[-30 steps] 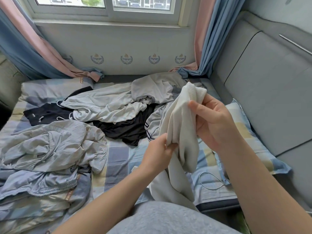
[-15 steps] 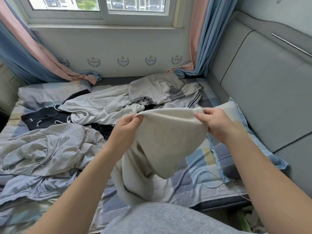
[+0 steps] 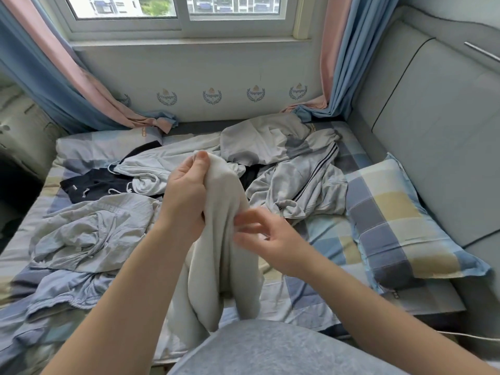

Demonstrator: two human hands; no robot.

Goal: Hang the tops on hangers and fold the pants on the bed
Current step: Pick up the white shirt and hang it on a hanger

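Covering the mattress is a checked bedsheet of blue, grey and pale yellow squares (image 3: 324, 239), with a pillow in the same check (image 3: 392, 226) lying along its right edge against a grey padded headboard (image 3: 433, 117). Beyond the bed's far edge rises a pale wall printed with a row of small blue crests (image 3: 211, 77), and above it a white-framed sliding window (image 3: 184, 12). Pink-and-blue curtains hang at the left (image 3: 54, 77) and right (image 3: 341, 55), their hems pooling on the bed.

Loose clothes lie across the sheet: a crumpled pale grey shirt (image 3: 89, 228) at the left, a black garment with white drawstrings (image 3: 94, 185) behind it, a light grey top (image 3: 259, 142) near the wall, and a grey garment with dark side stripes (image 3: 305, 182) beside the pillow.

Raised above the middle of the bed, the left hand (image 3: 186, 196) holds a cream knitted garment (image 3: 216, 253) bunched in its fist, fingers curled round the fabric and thumb pressed at the top. The cloth hangs down in folds to the person's grey-clad lap (image 3: 270, 347). The right hand (image 3: 267, 239) is lower and to the right, blurred, its fingertips at the garment's side; whether they pinch the cloth cannot be told.
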